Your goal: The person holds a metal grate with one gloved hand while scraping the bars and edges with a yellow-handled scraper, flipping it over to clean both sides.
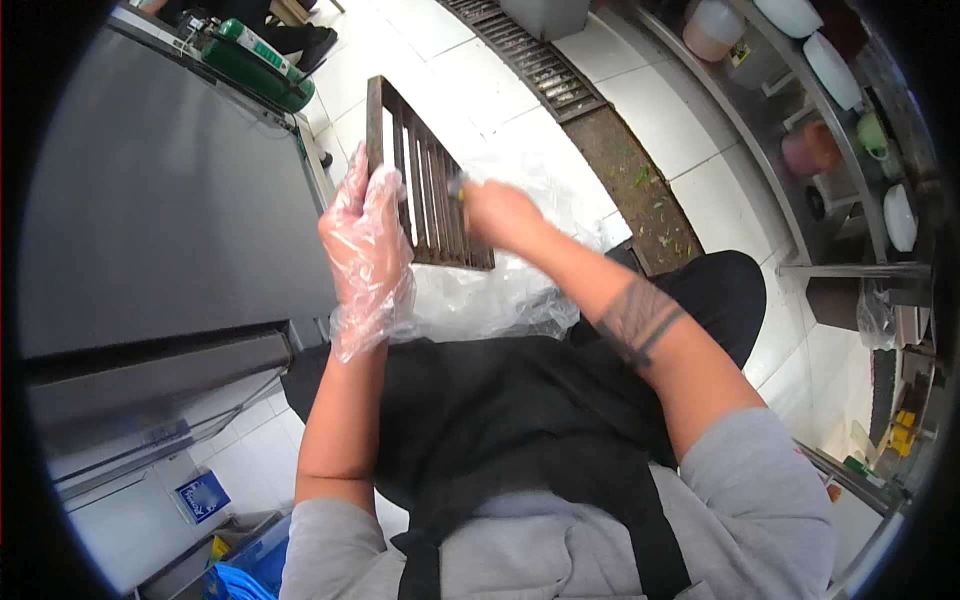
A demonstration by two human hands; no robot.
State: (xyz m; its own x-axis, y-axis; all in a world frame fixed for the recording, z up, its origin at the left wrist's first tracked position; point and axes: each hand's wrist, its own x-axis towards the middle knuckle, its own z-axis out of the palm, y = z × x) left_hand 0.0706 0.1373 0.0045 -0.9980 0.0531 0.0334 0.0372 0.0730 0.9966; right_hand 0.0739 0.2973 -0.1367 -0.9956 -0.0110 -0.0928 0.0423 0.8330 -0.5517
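A dark slatted metal grate (430, 190) is tilted up above the floor in front of me. My left hand (365, 220), in a clear plastic glove, grips its left edge. Bare and slightly blurred, my right hand (503, 213) is closed at the grate's right side. It holds a small tool (457, 188) with a greyish end against the slats; most of the tool is hidden in the fist. Clear plastic sheeting (475, 300) lies below the grate, near my dark apron (520, 400).
An uncovered floor channel (640, 195) with debris runs at the right, with a drain grating (520, 50) beyond. A grey cabinet (180, 190) stands left, a green cylinder (255, 65) behind it. Metal shelves (785, 150) hold containers at right. Part of another person (290, 38) shows top left.
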